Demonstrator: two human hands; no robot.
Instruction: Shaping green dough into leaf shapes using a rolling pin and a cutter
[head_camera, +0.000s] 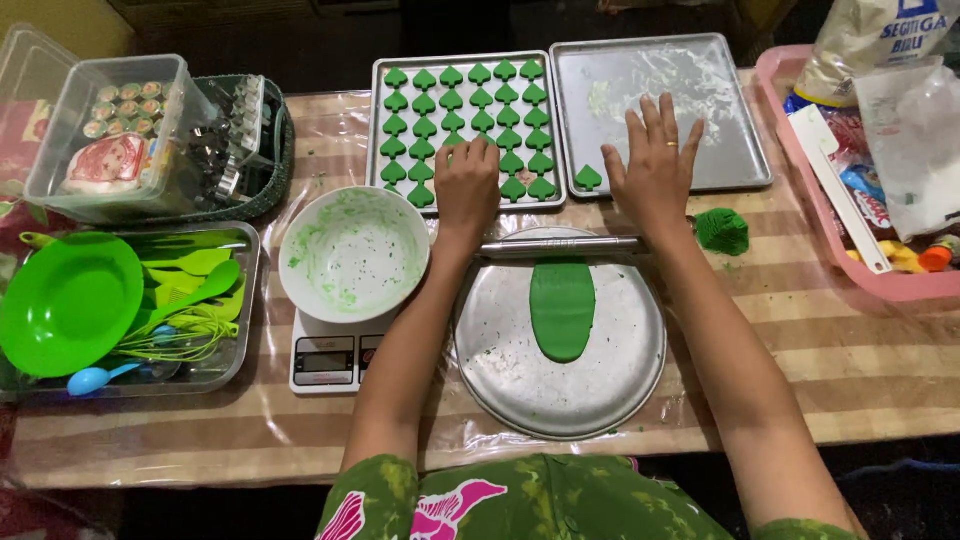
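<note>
Both hands lay flat, fingers stretched out and gripping nothing, their heels pressing on a metal rolling pin (560, 245). The left hand (467, 188) sat at its left end, fingertips over the near edge of a tray; the right hand (655, 170), with a ring on one finger, sat at its right end. The pin lay across the far rim of a round metal tray (500, 370), and one long oval of green dough (562, 308) stretched from under it toward the person.

Beyond the hands stood two baking trays. The left tray (375, 130) held some thirty green leaf-shaped pieces in rows; the right tray (730, 120) held a single piece (588, 178). One lump of green dough (722, 230) rested on the table just right of the pin.

One white bowl (355, 253), smeared green, stood on a kitchen scale (325, 360). Further left, a tray (240, 360) carried a green plate, green utensils and one blue spoon. A clear tub (110, 130) held small round sweets.
</note>
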